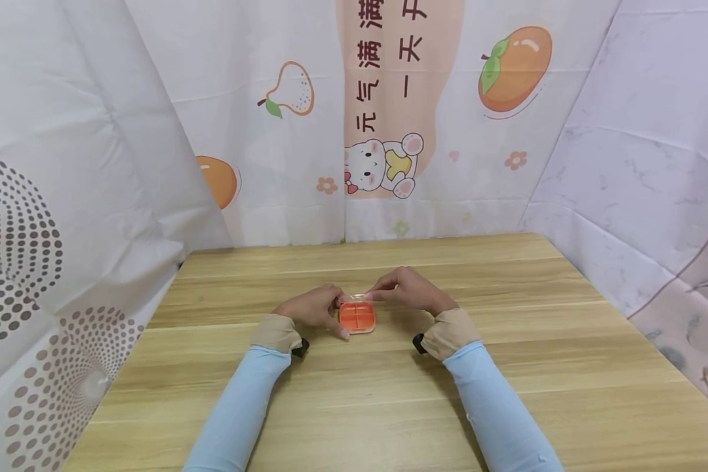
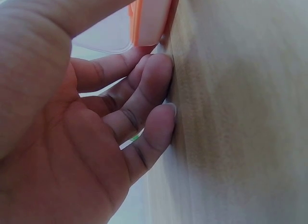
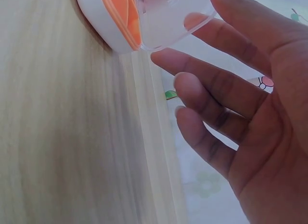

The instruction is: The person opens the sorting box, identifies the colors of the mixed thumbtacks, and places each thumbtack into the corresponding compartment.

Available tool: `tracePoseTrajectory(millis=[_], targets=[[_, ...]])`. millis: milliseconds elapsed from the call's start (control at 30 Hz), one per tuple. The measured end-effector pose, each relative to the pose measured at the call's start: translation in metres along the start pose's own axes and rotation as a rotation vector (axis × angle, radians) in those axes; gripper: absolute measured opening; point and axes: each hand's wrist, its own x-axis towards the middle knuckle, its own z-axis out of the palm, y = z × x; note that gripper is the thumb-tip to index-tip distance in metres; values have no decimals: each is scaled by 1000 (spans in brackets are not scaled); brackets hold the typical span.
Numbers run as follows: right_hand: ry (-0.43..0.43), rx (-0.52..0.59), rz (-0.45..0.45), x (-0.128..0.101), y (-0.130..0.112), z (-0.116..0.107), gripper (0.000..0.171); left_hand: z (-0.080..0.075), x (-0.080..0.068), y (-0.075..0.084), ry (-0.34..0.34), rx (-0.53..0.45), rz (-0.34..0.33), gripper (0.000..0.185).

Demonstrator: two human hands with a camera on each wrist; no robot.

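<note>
Head view: one small orange box [image 1: 356, 318] on the wooden table [image 1: 507, 367], near the middle, split into four compartments by a cross divider; contents too small to tell. One clear lid [image 1: 354, 299] raised along the far edge of the box. Left hand [image 1: 313, 308] against the box's left side, fingers curled around it, thumb along the near left corner. Right hand [image 1: 410, 288] behind and right of the box, fingertips pinching the lid's edge. Two light blue sleeves, a tan cuff at each wrist. Printed fruit and cartoon curtains around three sides of the table.

Left wrist view: left hand [image 2: 96, 123] close up, three fingers [image 2: 154, 74] curled with tips pressed to the table [image 2: 240, 113], index finger tucked under the box [image 2: 151, 21], thumb across the top. Clear lid [image 2: 103, 38] showing behind the fingers.

Right wrist view: box [image 3: 113, 19] resting on the table [image 3: 72, 137], white underside, orange inside. Clear lid [image 3: 173, 17] swung up, held between thumb and index finger of the right hand [image 3: 240, 103]; the three other fingers [image 3: 211, 89] spread loose, touching nothing.
</note>
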Motion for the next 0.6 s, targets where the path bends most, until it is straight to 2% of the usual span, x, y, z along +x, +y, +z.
tracePoseTrajectory(millis=[133, 333, 600], targets=[[18, -7, -5, 0, 2, 0, 13, 0, -1, 2, -1, -15, 6, 59], [26, 8, 2, 0, 3, 0, 14, 0, -2, 3, 9, -9, -19, 61], [27, 34, 34, 0, 6, 1, 16, 0, -1, 1, 5, -27, -4, 57]])
